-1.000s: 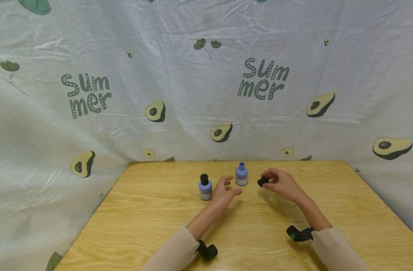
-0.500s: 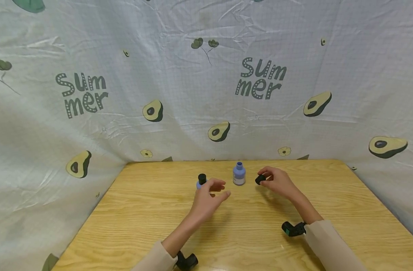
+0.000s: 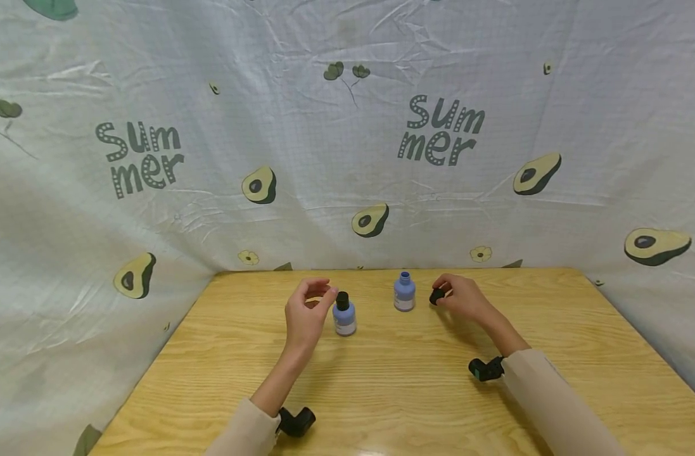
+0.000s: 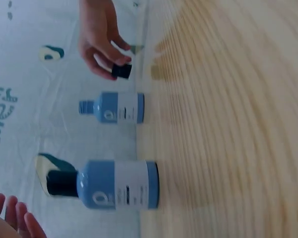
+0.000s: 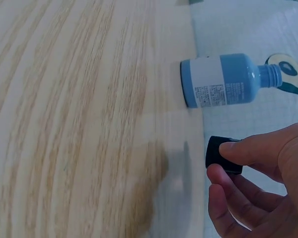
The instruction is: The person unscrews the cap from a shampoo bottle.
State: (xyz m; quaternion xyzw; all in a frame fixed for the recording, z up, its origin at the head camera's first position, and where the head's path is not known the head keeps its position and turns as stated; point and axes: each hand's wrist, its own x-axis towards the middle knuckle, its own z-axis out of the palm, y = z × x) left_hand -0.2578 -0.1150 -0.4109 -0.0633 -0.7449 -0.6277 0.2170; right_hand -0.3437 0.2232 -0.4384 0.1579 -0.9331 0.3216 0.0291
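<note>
Between thumb and fingers, my right hand (image 3: 464,297) pinches a black bottle cap (image 5: 223,154), held just above the table to the right of the uncapped bottle. That blue bottle (image 3: 404,294) stands upright with its threaded neck bare, and a white label (image 5: 207,82) wraps its body. To its left and a little nearer stands a second blue bottle (image 3: 344,320), wearing its own black cap (image 4: 62,183). My left hand (image 3: 307,315) is raised beside this capped bottle, fingers loosely bent, holding nothing. In the head view its thumb tip comes close to the cap; contact appears absent in the left wrist view.
The bottles stand toward the back of a light wooden table (image 3: 381,392). Behind it hangs a pale cloth (image 3: 313,139) printed with avocados and lettering. Black wrist cameras (image 3: 297,422) sit at both sleeve cuffs.
My left hand has moved left, from near the uncapped bottle, past the capped bottle to its left side. The right hand keeps the cap and has shifted slightly up in view.
</note>
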